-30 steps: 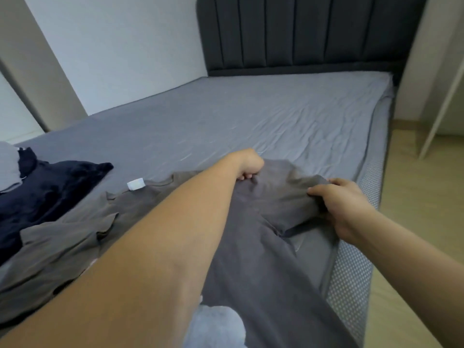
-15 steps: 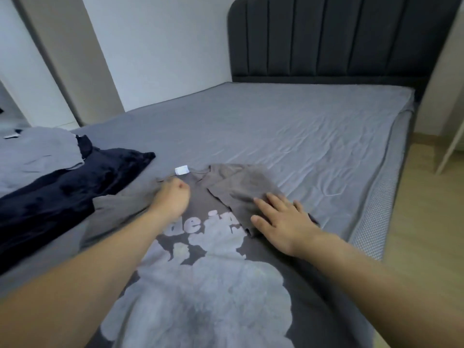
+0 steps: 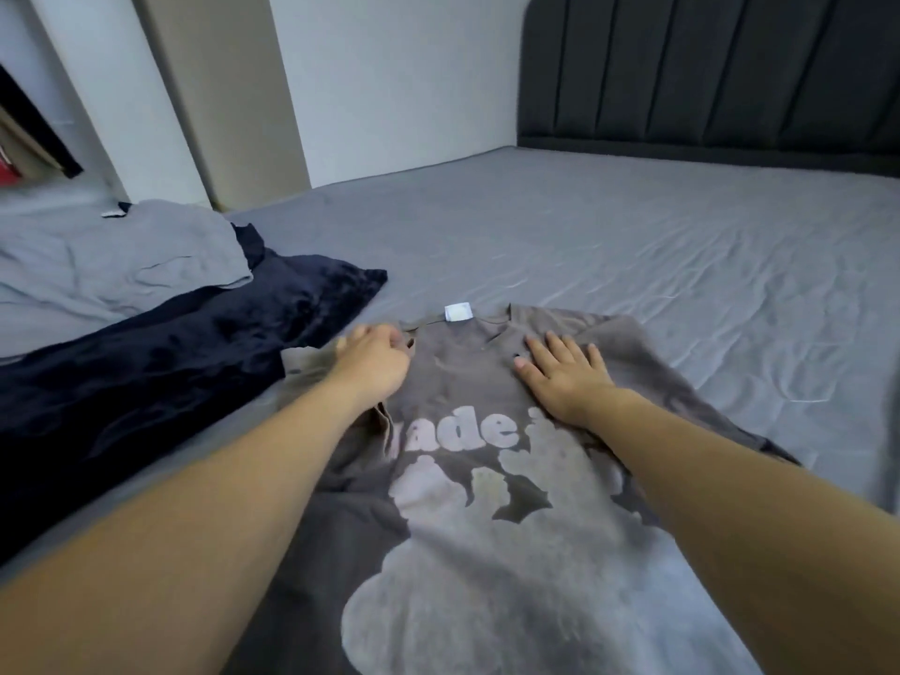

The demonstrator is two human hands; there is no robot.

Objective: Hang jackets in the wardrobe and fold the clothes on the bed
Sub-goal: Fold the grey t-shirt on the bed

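While the right hand presses flat and open near the collar to pin the t-shirt, the left hand pinches its left shoulder, seemingly to spread it for folding.

A T-shirt lies spread on the bed before me, its neck label at the far end. My left hand rests on its left shoulder, my right hand flat on the right. A plush garment lies to the left, touching the shirt's sleeve, another folded garment atop it. The headboard stands behind.
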